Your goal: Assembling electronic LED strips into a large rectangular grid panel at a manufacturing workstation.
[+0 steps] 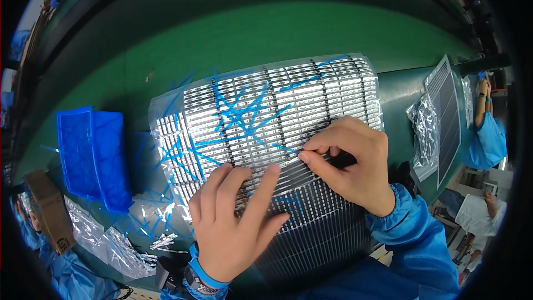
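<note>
Before me lies a wide sheet of white circuit strips [302, 100], set in many close rows with small dark components. Its near part curves down toward me and looks dark. Thin blue strips [244, 116], like film or tape, lie scattered across it. My left hand [230, 219] rests on the near left part of the sheet, fingers spread, holding nothing. My right hand [352, 164] pinches thumb and forefinger together at the sheet's middle, at the end of a narrow blue strip [277, 146]. The fingertips partly hide that end.
A blue plastic bin [94, 155] stands at the left, beside a cardboard box [49, 211]. Clear plastic bags [125, 250] with strips lie at the lower left. Toward the right are a crumpled clear bag [425, 133] and a dark panel [448, 125]. Other people [486, 136] sit farther right.
</note>
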Demonstrator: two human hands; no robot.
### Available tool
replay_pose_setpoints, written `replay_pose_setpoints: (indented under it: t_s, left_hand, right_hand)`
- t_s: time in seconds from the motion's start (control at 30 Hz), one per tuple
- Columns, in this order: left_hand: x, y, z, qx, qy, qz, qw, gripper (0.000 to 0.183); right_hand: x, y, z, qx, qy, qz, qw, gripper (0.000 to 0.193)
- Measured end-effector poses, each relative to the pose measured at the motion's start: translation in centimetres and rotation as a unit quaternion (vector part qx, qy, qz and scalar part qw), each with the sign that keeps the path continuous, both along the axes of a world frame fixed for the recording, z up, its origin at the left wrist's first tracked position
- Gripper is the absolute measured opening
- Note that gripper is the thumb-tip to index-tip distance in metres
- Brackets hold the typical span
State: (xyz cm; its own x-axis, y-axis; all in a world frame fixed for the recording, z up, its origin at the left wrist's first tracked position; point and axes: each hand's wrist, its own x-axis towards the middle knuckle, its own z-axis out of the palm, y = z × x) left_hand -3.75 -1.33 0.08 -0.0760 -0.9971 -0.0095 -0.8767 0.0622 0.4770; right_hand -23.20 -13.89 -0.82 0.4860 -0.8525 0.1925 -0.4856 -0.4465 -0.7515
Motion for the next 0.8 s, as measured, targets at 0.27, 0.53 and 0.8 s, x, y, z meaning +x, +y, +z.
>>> replay_pose_setpoints:
  t_s: [0.27, 0.53, 0.8]
  left_hand:
    - [-1.0, -0.2, -0.2, -0.038, -0.062, 0.0, 0.997, 0.071]
    - [-0.3, 1.0, -0.8, -0.085, -0.039, 0.008, 0.996, 0.072]
    - [-1.3, 0.9, -1.7, -0.146, -0.017, 0.015, 0.989, 0.073]
  right_hand:
    - [0.1, 0.1, -0.3, -0.008, -0.013, -0.01, 1.0, 0.013]
    - [0.5, 0.5, -0.5, -0.024, -0.038, 0.014, 0.999, 0.01]
    - [-0.4, 0.5, -0.9, -0.046, -0.032, -0.007, 0.998, 0.009]
